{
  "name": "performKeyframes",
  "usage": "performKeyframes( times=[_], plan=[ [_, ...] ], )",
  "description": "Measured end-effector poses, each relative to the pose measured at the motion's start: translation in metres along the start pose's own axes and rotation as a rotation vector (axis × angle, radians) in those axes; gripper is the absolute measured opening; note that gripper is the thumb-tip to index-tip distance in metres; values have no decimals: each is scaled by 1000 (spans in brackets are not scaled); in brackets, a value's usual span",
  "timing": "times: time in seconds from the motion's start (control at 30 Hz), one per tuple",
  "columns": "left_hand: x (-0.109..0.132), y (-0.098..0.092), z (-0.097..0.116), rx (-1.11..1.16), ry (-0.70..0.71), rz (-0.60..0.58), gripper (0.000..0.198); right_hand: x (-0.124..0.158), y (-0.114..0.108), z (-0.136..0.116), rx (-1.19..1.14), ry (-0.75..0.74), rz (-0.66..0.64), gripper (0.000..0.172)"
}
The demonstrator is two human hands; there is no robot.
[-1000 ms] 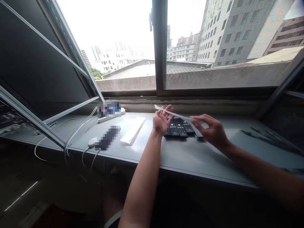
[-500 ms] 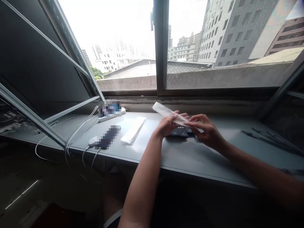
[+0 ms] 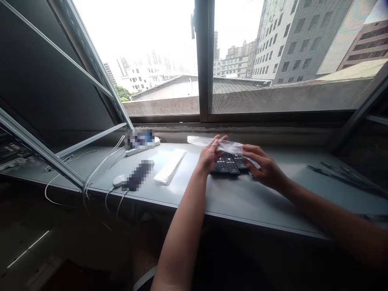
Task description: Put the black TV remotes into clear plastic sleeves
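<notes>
A long, thin translucent plastic sleeve (image 3: pixel 232 147) is stretched between my two hands above the table. My left hand (image 3: pixel 211 154) grips it near its middle, fingers pinched on it. At its right end, my right hand (image 3: pixel 260 162) is closed on the plastic. Beneath the sleeve lie several black remote controls (image 3: pixel 229 165) side by side, partly covered by my hands. To the left of my left arm rests a flat stack of similar clear plastic sleeves (image 3: pixel 170 167).
A white power strip (image 3: pixel 143 146) stands at the back left, beside white cables (image 3: pixel 103 161) and a round white charger (image 3: pixel 117 181). A blurred-out dark object (image 3: pixel 138 176) lies near it. Dark cables (image 3: pixel 330 173) are on the right. A metal frame (image 3: pixel 112 93) rises at left.
The sleeve has turned closer to level, its left end dropping and swinging left. My left hand has shifted its fingers on it, and more of the remotes shows.
</notes>
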State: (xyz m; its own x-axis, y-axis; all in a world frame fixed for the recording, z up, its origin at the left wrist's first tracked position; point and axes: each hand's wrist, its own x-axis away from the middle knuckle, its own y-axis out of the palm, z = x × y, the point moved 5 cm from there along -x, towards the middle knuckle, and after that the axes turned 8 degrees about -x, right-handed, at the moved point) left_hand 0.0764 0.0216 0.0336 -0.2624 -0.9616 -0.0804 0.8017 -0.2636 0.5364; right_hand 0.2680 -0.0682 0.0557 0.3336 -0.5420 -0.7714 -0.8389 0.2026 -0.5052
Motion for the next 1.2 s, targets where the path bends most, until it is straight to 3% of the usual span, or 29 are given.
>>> performKeyframes(
  times=[0.2,0.47,0.63,0.8,0.87,1.03,1.2],
  plan=[
    [4,5,-10,-112,-81,-66,39,-2,2,-2,-15,20,-60,44],
    [3,4,-5,-2,-76,-55,33,3,7,0,-53,-15,-143,53],
    [3,8,-5,4,-102,-150,38,6,11,0,-66,-14,-184,69],
    [-3,-4,2,157,-19,-5,46,9,14,5,-16,15,-240,54],
    [-5,-8,4,177,16,40,46,9,15,5,-25,9,-263,55],
    [-5,-6,2,172,-12,8,48,8,16,3,-57,-3,-285,68],
    [-7,-19,9,306,56,103,60,9,15,4,-26,-15,-320,56]
  ],
)
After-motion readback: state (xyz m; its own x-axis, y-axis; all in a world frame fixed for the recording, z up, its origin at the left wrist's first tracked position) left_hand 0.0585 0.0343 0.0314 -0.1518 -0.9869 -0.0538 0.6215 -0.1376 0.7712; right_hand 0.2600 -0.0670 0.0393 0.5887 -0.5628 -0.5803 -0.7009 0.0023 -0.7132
